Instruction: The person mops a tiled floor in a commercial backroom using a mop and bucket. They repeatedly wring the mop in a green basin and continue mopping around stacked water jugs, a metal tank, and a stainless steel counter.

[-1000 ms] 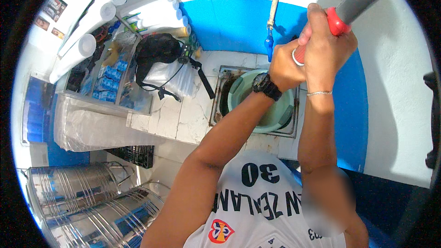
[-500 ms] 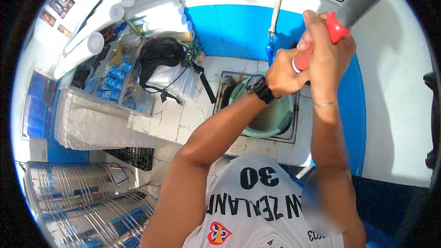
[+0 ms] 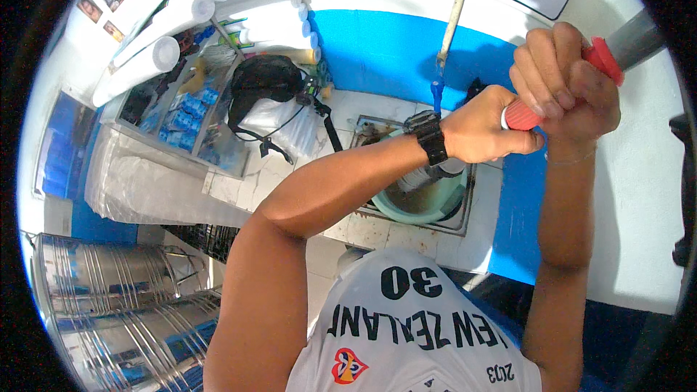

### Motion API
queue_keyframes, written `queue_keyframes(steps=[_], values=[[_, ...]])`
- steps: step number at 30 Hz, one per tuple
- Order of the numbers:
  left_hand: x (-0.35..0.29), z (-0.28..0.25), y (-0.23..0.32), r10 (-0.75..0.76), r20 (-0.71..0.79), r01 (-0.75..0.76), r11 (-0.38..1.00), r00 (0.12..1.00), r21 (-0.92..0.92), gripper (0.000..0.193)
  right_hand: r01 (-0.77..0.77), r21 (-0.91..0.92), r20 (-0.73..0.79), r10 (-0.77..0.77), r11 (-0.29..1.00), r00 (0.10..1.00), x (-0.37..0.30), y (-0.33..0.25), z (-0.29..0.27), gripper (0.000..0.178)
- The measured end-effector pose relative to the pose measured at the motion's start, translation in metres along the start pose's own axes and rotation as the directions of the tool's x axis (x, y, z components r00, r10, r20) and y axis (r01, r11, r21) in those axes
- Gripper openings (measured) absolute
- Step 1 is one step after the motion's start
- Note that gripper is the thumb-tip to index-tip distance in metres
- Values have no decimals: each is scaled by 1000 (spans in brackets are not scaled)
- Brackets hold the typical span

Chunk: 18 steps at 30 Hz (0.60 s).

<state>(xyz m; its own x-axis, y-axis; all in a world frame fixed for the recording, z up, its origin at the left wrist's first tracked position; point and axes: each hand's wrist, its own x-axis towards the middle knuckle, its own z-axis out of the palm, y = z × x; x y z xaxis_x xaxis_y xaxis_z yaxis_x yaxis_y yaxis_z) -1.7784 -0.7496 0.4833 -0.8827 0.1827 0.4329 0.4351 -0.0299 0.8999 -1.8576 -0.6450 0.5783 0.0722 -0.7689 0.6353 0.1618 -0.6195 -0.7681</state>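
Observation:
My right hand (image 3: pixel 570 80) is closed round the red ribbed grip (image 3: pixel 524 112) of a thick grey tube (image 3: pixel 637 43) with a red collar (image 3: pixel 604 62). The tube slants up to the right, and its far end runs out of view. My left hand (image 3: pixel 479 131), a black watch (image 3: pixel 428 138) on its wrist, is closed at the grip's white-rimmed lower end. Below my left wrist, a greyish cylinder (image 3: pixel 420 178) lies over a pale green basin (image 3: pixel 406 210), partly hidden by my arm. Brownish water shows in the basin.
The basin stands in a metal-rimmed sink (image 3: pixel 465 226) set in a white tiled counter (image 3: pixel 348 231). To the left are a black bag (image 3: pixel 265 78), a glass case (image 3: pixel 192 112) and white filter rolls (image 3: pixel 156 58). A pipe (image 3: pixel 451 29) runs down the blue wall behind.
Both hands have moved right with the grip, and the tube has tilted lower toward the right. The greyish cylinder now shows over the basin, under my left wrist.

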Motion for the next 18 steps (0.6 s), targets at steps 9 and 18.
queue_keyframes(steps=[9,18], values=[[-1,-5,-45,165,-82,-152,977,983,147,15,-79,-301,-672,-153,950,724,-9,30,33,28],[5,-3,-55,202,-330,-136,968,922,213,29,-188,-480,-801,-340,857,493,5,48,26,28]])
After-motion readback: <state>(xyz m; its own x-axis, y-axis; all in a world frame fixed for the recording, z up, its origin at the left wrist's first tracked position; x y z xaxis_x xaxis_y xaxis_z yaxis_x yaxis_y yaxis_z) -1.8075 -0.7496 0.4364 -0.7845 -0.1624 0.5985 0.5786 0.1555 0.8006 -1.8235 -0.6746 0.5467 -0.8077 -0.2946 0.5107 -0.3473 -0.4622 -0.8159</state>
